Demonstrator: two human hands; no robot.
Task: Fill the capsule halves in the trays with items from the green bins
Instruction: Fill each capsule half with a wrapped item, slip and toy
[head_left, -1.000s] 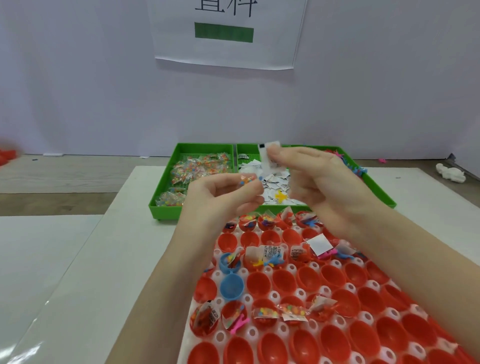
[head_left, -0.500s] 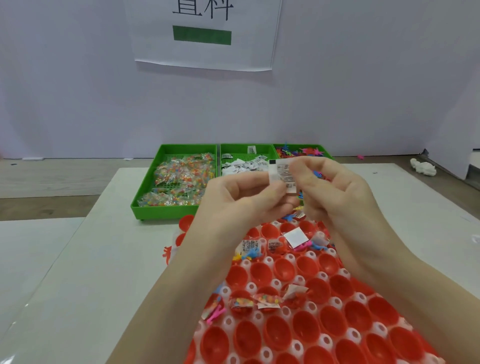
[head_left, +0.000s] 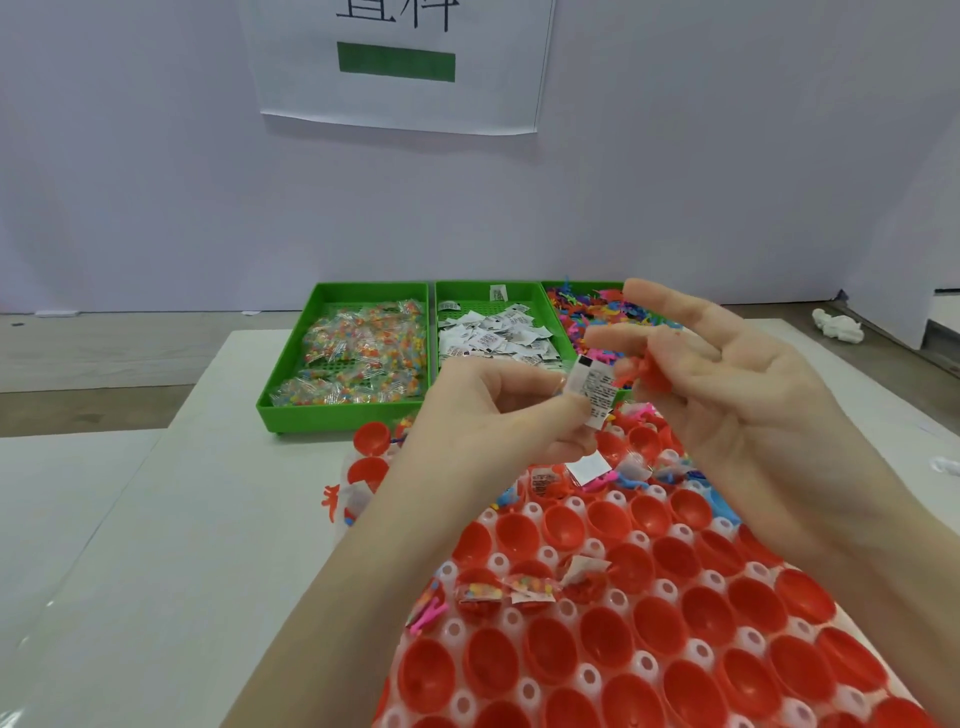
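Much of the white plastic tray (head_left: 587, 675) of red capsule halves (head_left: 561, 525) is hidden: both forearms lie across it, and its near and right edges are cut off by the frame, so the halves cannot be counted in full. The rightmost of the three green plastic bins (head_left: 343, 415) is mostly covered by the right hand, and its far right wall is out of sight. What exactly lies in the filled halves under the hands is hard to make out.

The left hand (head_left: 493, 410) is raised above the far end of the tray, fingers curled, thumb and forefinger pinching a small white printed paper packet (head_left: 596, 391) held upright. The right hand (head_left: 727, 384) is just beside it on the right, palm turned up and towards the left hand, index and middle fingers stretched out, while the thumb and lower fingers curl round a small red plastic toy figure (head_left: 649, 371); the toy is partly covered by the fingers and its shape is unclear.

The three bins stand side by side beyond the tray: the left one holds clear sachets of coloured beads (head_left: 358, 353), the middle one white paper packets (head_left: 493, 338), the right one coloured plastic figures (head_left: 587, 306). One orange plastic figure (head_left: 330, 501) lies on the white table (head_left: 156, 519), just left of the tray. On the wall beyond the bins hangs one white paper sign (head_left: 400, 62) with a green bar. One white crumpled object (head_left: 836, 327) lies well right of the bins.
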